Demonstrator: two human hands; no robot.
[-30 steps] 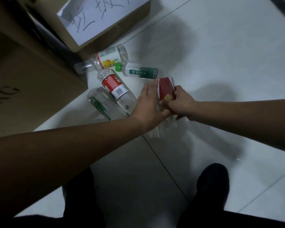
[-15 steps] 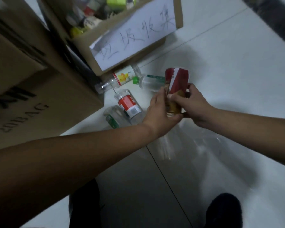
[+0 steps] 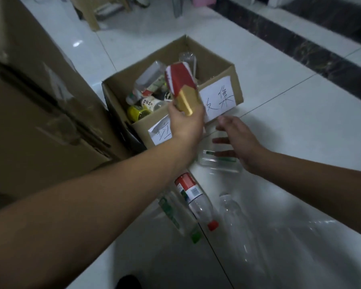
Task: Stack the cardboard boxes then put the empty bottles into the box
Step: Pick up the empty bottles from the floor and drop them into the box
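Note:
My left hand (image 3: 186, 124) grips a red, white and gold can (image 3: 182, 88) and holds it over the near rim of an open cardboard box (image 3: 223, 65) with a handwritten paper label. Several empty bottles lie inside the box. My right hand (image 3: 238, 140) hovers open above a clear bottle with a green label (image 3: 217, 161) on the floor. Nearer me lie a red-labelled bottle with a red cap (image 3: 194, 199), a green-labelled bottle (image 3: 175, 215) and a clear unlabelled bottle (image 3: 236, 222).
Large stacked cardboard boxes (image 3: 35, 113) stand at my left, touching the open box. The floor is glossy white tile with a dark stone strip (image 3: 300, 44) at the right. Furniture legs (image 3: 96, 15) stand far back. My shoe (image 3: 129, 282) is at the bottom.
My left hand took the can alone and lifted it up to the open box. My right hand let go of it and dropped towards the green-labelled bottle. The view tilted up.

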